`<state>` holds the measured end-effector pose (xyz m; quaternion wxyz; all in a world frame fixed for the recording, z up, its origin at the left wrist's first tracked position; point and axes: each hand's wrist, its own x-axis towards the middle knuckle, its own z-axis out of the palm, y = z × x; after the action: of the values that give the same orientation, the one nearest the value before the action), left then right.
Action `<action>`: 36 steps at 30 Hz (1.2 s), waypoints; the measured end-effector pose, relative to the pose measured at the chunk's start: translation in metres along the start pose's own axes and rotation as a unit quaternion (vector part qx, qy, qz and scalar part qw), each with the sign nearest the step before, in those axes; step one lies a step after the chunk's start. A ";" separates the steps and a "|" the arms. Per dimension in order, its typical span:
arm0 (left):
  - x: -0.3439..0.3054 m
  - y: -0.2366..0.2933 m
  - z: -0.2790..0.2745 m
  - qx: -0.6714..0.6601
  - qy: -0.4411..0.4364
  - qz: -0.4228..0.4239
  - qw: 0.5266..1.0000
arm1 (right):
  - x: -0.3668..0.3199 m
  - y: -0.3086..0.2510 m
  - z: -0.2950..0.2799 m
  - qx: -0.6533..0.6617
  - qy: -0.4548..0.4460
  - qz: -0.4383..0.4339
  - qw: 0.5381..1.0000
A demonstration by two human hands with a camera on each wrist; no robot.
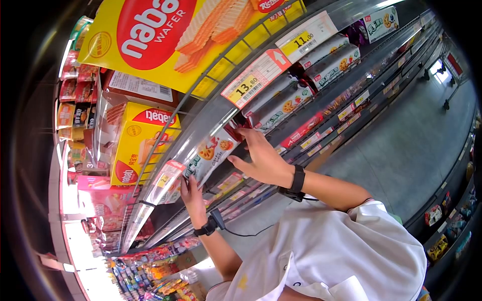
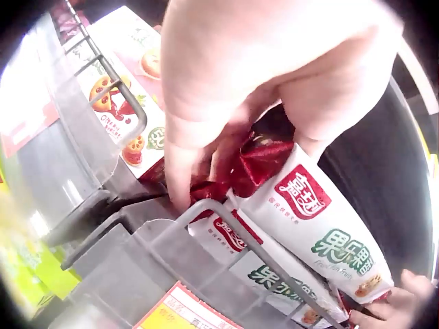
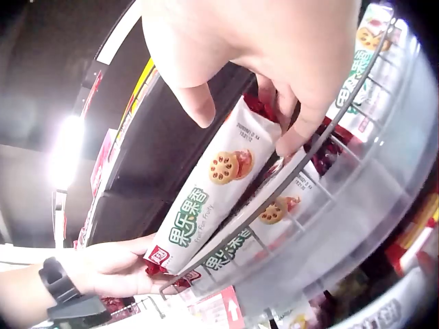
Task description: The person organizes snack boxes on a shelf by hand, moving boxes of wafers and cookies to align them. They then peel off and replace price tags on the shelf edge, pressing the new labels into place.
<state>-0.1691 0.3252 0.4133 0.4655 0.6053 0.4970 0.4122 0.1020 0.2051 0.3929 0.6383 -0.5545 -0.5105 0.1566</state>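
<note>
A white biscuit pack (image 1: 213, 150) (image 2: 322, 226) (image 3: 206, 185) with red ends lies slanted in a wire-fronted shelf basket, beside a similar pack (image 2: 264, 271) (image 3: 267, 219). My left hand (image 1: 193, 200) (image 2: 274, 62) (image 3: 113, 271) grips one red end, its fingers and thumb on either side; some fingertips are hidden. At the opposite end, my right hand (image 1: 263, 158) (image 2: 398, 305) (image 3: 260, 48) touches the wrapper with its fingers, while its thumb stands apart from the pack.
The basket's wire rail (image 2: 147, 247) (image 3: 267, 188) runs along the packs. Price labels (image 1: 246, 88) line the shelf edge. Yellow wafer boxes (image 1: 145, 145) stand to the left, more biscuit packs (image 1: 286, 103) to the upper right. Grey floor (image 1: 391, 135) lies beyond the lower shelves.
</note>
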 end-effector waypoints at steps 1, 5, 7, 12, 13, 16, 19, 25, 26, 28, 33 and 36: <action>-0.003 -0.001 -0.002 0.005 -0.016 0.026 1.000 | 0.001 0.000 0.002 0.030 0.002 0.013 0.999; 0.001 -0.006 -0.008 0.032 -0.068 0.083 0.994 | 0.002 0.004 0.006 0.052 -0.032 0.088 0.994; -0.003 -0.001 0.001 0.024 -0.075 0.068 0.995 | 0.001 -0.001 0.006 0.028 -0.011 0.045 0.999; 0.006 -0.001 0.003 0.007 -0.102 0.096 0.990 | -0.002 -0.013 0.007 -0.150 0.014 -0.030 0.988; 0.011 -0.006 -0.001 0.010 -0.109 0.093 0.990 | -0.001 -0.017 0.005 -0.166 0.002 -0.013 0.986; 0.025 -0.010 -0.003 0.030 -0.124 0.069 0.989 | 0.005 -0.010 0.010 -0.235 -0.018 0.007 0.972; 0.033 -0.012 -0.002 0.060 -0.114 0.034 0.991 | 0.013 -0.016 0.005 -0.356 -0.034 -0.024 0.933; 0.022 -0.014 0.006 0.060 -0.104 0.075 0.990 | 0.031 -0.006 -0.001 -0.318 0.037 -0.073 0.945; 0.020 -0.015 0.006 0.061 -0.101 0.090 0.989 | 0.033 0.002 0.001 -0.313 0.041 -0.092 0.945; 0.023 -0.018 0.004 0.048 -0.112 0.086 0.989 | 0.037 0.009 -0.001 -0.296 0.014 -0.082 0.951; 0.029 -0.008 0.001 0.064 -0.133 0.023 0.989 | 0.046 0.005 -0.008 -0.257 -0.075 -0.022 0.963; 0.029 -0.006 0.001 0.088 -0.113 0.041 0.989 | 0.049 0.006 -0.006 -0.251 -0.075 -0.052 0.964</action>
<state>-0.1648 0.3537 0.4078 0.4464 0.7062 0.4505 0.3148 0.1308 0.2414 0.4121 0.4458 -0.6565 -0.6078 0.0307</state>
